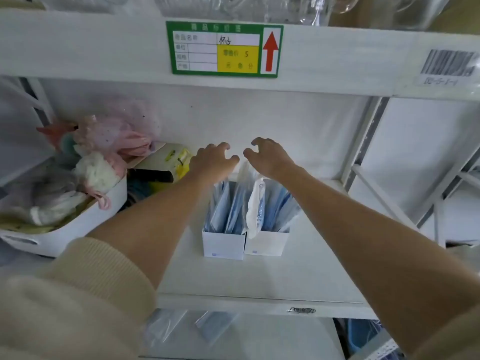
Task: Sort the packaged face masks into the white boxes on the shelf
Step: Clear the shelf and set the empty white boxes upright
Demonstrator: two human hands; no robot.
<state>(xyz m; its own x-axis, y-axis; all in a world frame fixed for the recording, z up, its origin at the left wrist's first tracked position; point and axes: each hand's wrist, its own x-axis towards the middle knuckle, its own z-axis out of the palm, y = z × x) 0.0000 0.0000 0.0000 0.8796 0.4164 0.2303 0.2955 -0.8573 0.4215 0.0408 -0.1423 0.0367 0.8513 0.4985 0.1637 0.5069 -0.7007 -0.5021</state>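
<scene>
Two white boxes stand side by side on the white shelf (259,279): the left box (223,245) and the right box (267,244). Both hold upright packaged blue face masks (228,206), and one clear wrapper (255,203) sticks up from the right box. My left hand (213,158) and my right hand (267,155) hover above the far ends of the boxes, fingers curled and apart, nothing in them. More packaged masks (207,331) lie on the shelf below.
A white bin (78,229) of soft toys sits at the left, with a yellow-and-white pack (171,158) behind it. A green price label (224,49) hangs on the shelf edge above. A metal upright (363,141) bounds the right side.
</scene>
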